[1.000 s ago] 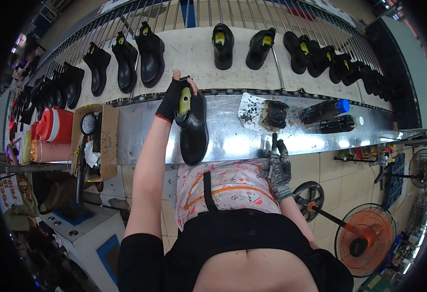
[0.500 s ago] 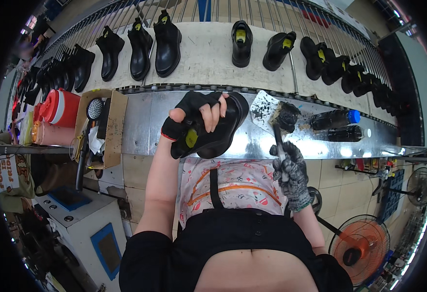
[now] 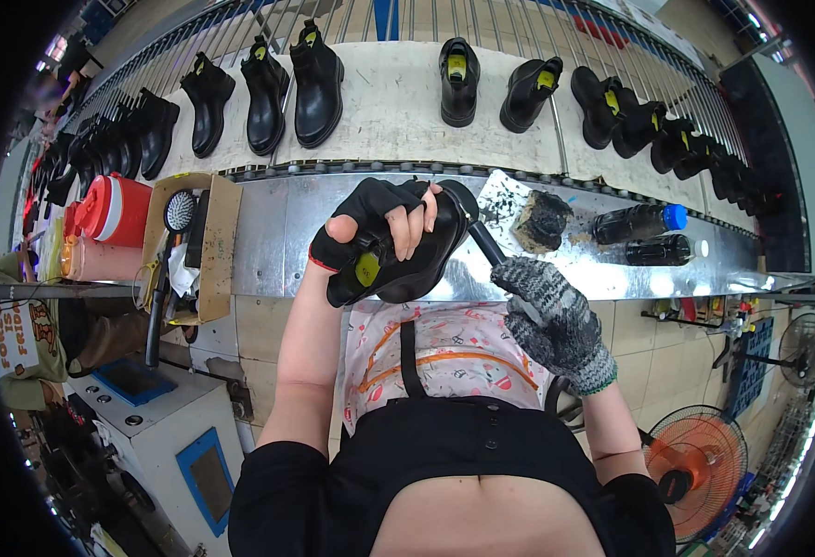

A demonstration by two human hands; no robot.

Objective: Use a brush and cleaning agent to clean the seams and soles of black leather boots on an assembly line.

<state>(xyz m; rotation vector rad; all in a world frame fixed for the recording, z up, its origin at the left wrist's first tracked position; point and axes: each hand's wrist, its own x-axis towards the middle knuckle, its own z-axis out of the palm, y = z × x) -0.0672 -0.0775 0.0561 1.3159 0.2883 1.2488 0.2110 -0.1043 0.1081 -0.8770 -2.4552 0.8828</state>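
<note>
My left hand (image 3: 391,218), in a black fingerless glove, wraps around a black ankle boot (image 3: 417,269) and holds it tilted above the metal bench, its yellow insole label showing. My right hand (image 3: 551,320), in a grey knitted glove, is closed on a slim dark-handled brush (image 3: 485,243). The brush's far end meets the boot's sole edge near the toe; its bristles are too small to make out. Just right of the boot, a black-stained sponge-like block (image 3: 542,223) sits on a white, black-smeared sheet (image 3: 502,200).
Two bottles of dark liquid, one blue-capped (image 3: 639,225) and one white-capped (image 3: 660,251), lie on the metal bench (image 3: 273,232). At left stand a cardboard box (image 3: 221,237) of tools and a red jug (image 3: 119,209). Several black boots (image 3: 317,88) line the conveyor beyond.
My right hand has swung the brush up and left from the stained block to the boot's sole edge. The boot in my left hand has barely moved.
</note>
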